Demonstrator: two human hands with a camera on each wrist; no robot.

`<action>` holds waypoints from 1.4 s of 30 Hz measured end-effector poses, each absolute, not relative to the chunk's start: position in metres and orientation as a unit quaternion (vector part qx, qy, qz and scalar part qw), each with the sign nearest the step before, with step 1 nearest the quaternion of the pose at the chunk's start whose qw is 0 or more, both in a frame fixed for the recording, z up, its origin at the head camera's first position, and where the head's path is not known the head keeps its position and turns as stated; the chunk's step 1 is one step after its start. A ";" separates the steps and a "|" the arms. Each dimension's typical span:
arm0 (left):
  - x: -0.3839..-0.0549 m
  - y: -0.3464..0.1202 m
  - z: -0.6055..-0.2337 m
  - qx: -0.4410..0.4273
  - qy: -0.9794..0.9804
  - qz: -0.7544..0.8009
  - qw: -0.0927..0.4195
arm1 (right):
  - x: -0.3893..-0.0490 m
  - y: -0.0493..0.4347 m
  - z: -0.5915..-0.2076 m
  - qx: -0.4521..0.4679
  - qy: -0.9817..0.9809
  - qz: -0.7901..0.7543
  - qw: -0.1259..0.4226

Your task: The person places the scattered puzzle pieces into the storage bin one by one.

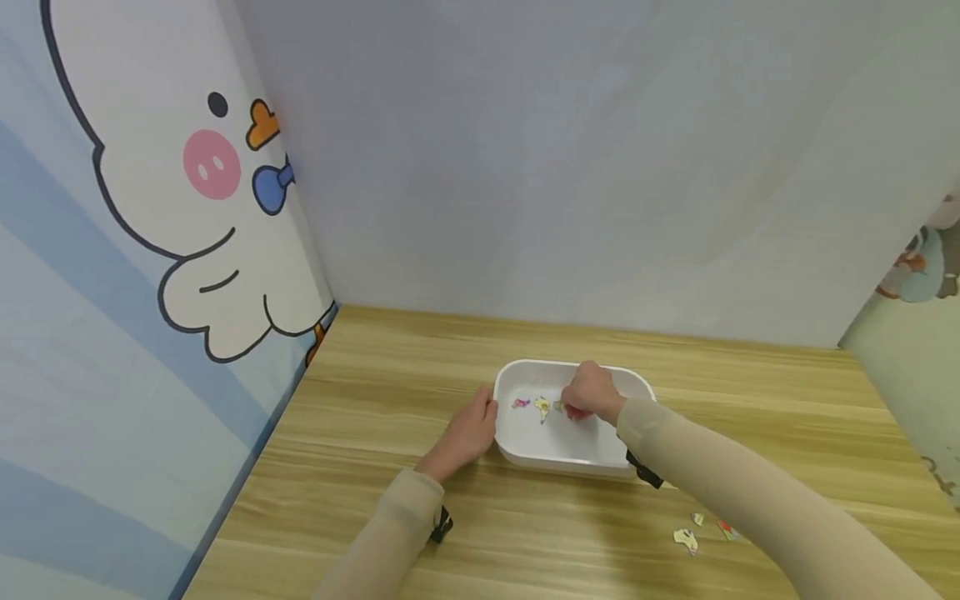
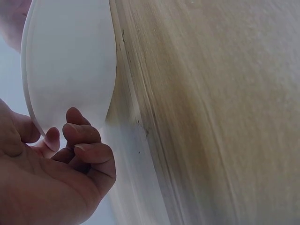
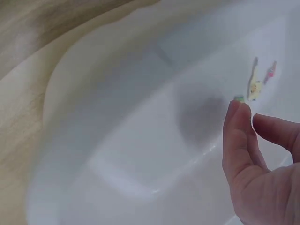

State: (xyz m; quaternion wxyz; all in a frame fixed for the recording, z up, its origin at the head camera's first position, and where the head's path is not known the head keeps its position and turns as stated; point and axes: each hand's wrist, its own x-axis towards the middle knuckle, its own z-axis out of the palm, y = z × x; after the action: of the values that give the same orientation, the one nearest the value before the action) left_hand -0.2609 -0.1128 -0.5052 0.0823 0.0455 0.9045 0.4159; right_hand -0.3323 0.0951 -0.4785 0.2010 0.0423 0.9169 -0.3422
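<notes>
A white plastic tub [image 1: 555, 443] sits on the wooden table. At its left end my left hand [image 1: 471, 429] grips the rim, thumb and index finger pinching it while the other fingers curl by the outer wall [image 2: 70, 61]. Inside the tub, my right hand [image 3: 253, 164] reaches down with fingers fairly straight and the thumb apart. Its fingertips touch a small greenish cutout piece [image 3: 239, 99] on the tub's floor. Just left of that lie a yellow cutout piece [image 1: 542, 407] and a small pink one [image 1: 521, 403].
On the table near my right forearm lie a pale yellow cutout [image 1: 686, 540], a smaller one [image 1: 697, 518] and a red-and-green one [image 1: 727, 530]. A grey-white wall [image 1: 570, 167] rises behind the table, and a panel with a cartoon bird [image 1: 150, 108] borders its left side.
</notes>
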 end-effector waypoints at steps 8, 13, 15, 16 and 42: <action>-0.259 -0.111 -0.504 0.048 0.904 0.417 0.078 | -0.318 0.110 -0.452 -0.009 0.925 -0.337 0.174; -0.257 -0.111 -0.505 0.040 0.905 0.417 0.070 | -0.305 0.120 -0.439 -0.036 0.912 -0.368 0.176; -0.257 -0.110 -0.506 0.036 0.904 0.420 0.069 | -0.301 0.124 -0.436 -0.044 0.908 -0.378 0.177; -0.257 -0.109 -0.506 0.035 0.904 0.421 0.070 | -0.299 0.126 -0.434 -0.047 0.905 -0.384 0.177; -0.257 -0.106 -0.507 0.015 0.904 0.420 0.081 | -0.264 0.205 -0.411 -0.029 0.904 -0.395 0.161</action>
State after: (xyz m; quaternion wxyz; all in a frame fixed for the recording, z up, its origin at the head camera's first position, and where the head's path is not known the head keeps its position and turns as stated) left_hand -0.2570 -0.1055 -0.5067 0.0812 0.0153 0.9039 0.4196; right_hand -0.2636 0.2047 -0.4111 0.1614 -0.0290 0.9040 -0.3949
